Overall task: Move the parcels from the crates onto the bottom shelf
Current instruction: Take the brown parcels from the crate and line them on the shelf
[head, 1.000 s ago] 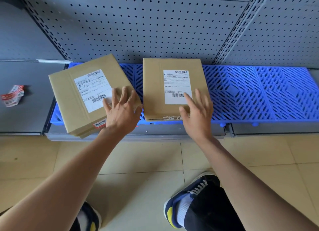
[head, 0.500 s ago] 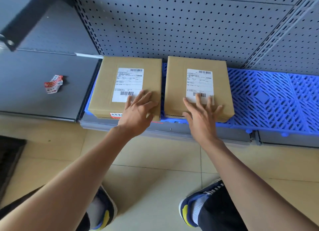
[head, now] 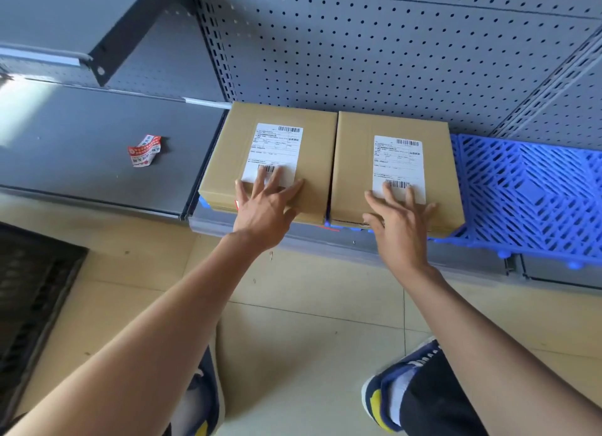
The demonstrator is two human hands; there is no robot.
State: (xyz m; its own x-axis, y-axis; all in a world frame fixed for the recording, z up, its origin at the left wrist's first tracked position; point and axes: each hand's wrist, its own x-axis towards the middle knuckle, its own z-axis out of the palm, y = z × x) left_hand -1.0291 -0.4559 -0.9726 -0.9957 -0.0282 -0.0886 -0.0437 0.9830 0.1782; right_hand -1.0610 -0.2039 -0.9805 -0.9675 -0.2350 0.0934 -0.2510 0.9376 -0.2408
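Observation:
Two brown cardboard parcels with white shipping labels lie side by side on the blue plastic grid mat of the bottom shelf, against the grey pegboard back. My left hand rests flat with spread fingers on the near edge of the left parcel. My right hand lies flat on the near edge of the right parcel. The two parcels touch along their inner sides. No crate is in view.
A crumpled red and white wrapper lies on the grey shelf to the left. A shelf bracket juts out above it. A dark floor mat sits at lower left. My shoes stand on beige tiles.
The left parcel, skewed and overhanging a second ago, has been turned square and pushed back beside the right one. Both hands have slid forward on the parcels.

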